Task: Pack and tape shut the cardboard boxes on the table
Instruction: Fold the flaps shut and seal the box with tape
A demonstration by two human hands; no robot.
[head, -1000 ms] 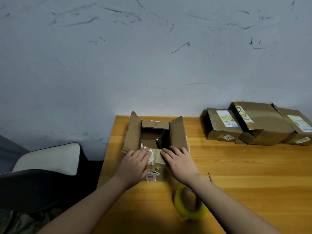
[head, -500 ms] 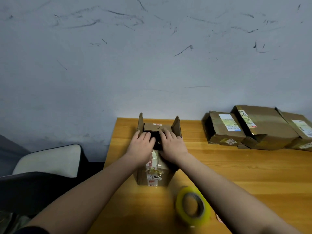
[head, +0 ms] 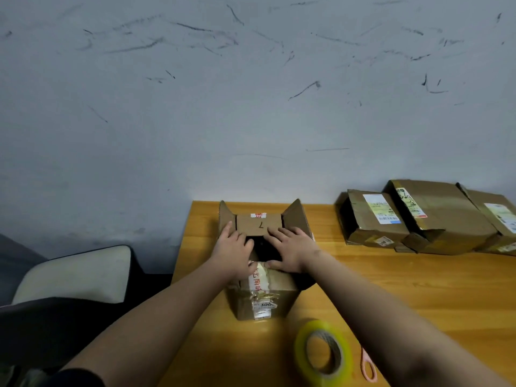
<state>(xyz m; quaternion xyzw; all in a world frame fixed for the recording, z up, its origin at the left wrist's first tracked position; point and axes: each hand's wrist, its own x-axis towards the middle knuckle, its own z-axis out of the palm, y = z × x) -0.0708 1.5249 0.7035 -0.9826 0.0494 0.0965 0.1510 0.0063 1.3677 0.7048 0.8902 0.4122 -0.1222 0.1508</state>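
A brown cardboard box [head: 282,300] stands near the table's left edge, its two side flaps upright. The far end flap [head: 258,225], marked with a 7, and the near end flap are folded down over the opening. My left hand [head: 233,251] and my right hand [head: 290,251] lie flat on top with straight fingers, pressing both end flaps; a dark gap shows between them. A roll of yellow-green tape [head: 324,351] lies on the table in front of the box.
Three closed labelled cardboard boxes [head: 435,216] sit in a row at the back right by the wall. A pink scissors handle [head: 368,367] lies right of the tape. A chair [head: 69,275] stands left of the wooden table [head: 418,289].
Both hands moved from the near flap onto the box top, folding the end flaps down. The pen inside is now hidden. The side flaps stand more upright.
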